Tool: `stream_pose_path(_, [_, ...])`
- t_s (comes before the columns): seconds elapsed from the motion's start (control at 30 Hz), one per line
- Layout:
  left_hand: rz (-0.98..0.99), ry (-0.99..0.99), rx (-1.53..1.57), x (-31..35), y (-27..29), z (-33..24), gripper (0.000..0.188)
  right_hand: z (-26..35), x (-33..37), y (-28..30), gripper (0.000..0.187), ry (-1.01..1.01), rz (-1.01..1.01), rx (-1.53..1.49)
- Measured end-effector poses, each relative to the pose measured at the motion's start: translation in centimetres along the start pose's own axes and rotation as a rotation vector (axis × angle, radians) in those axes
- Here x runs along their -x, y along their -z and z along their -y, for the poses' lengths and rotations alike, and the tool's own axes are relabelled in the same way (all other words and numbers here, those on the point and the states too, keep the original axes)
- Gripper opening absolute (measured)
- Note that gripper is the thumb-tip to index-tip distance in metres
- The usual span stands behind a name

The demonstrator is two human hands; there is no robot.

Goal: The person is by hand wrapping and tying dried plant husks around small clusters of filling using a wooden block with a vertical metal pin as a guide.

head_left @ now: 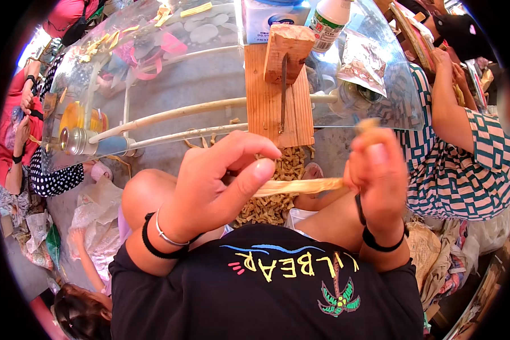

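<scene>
Between my two hands, above my lap, stretches a pale yellow, dried-looking flat strip (300,186). My right hand (378,173) is closed round its right end, slightly blurred, with a yellowish tip poking up above the fingers. My left hand (224,178) curls at the other end, thumb and forefinger apart; the strip runs behind the thumb, where the other fingers hide its end. Just beyond the hands, a wooden board (256,102) juts over the table edge, bearing a wooden block (289,42) with a thin metal blade (284,93). Below lies a heap of short cut pieces (269,214).
The glass table (209,73) carries pink ribbon (167,48), loose strips (99,46), a white bottle (330,25), a blue-and-white box (255,25) and a silvery packet (364,62). People sit close on the left and right; another person is at lower left.
</scene>
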State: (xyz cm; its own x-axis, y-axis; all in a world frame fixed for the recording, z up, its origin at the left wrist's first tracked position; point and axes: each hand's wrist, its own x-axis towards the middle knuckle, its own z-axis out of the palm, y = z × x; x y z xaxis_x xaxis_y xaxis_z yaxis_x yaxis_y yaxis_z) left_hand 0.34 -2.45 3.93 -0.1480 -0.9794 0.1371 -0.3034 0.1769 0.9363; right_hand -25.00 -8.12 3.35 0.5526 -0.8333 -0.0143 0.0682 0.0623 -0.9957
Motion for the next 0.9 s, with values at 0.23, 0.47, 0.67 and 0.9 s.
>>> stream_pose_path(0.23, [0.007, -0.454, -0.171, -2.3, -2.8, 1.6, 0.025, -1.3, -0.6, -2.9, 0.031, -0.283, 1.079, 0.183])
stream_pose_path(0.47, [0.005, -0.385, -0.198, -0.8, -3.2, 0.9, 0.024, -1.8, -0.1, -2.0, 0.032, -0.298, 0.277, -0.19])
stream_pose_path(0.67, [0.098, -0.655, -0.029, -0.8, -3.5, 2.1, 0.013, -2.4, -0.1, -1.8, 0.01, -0.071, 0.148, -0.307])
stream_pose_path(0.9, [0.113, -0.34, 0.178, -1.9, -3.6, 2.9, 0.033, -2.4, -0.5, -1.7, 0.019, 0.024, 0.228, -0.325])
